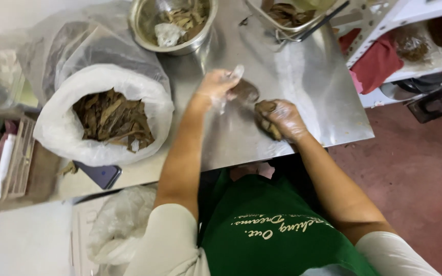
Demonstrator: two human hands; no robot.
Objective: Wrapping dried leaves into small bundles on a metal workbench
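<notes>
Both my hands wear thin clear plastic gloves and rest over a steel table (308,82). My left hand (216,87) pinches a dark brown leaf (245,92) by its edge. My right hand (284,118) is closed around a small bunch of dried brown leaves (265,116), close beside the left one. A large white plastic bag (103,115), wide open and filled with dried brown leaves, stands on the table to the left of my left arm.
A steel bowl (175,23) with leaves and a crumpled bit of plastic sits at the back. A second container (287,15) with leaves is behind it to the right. A dark phone (101,175) lies by the bag. White shelving (405,46) with red cloth stands on the right.
</notes>
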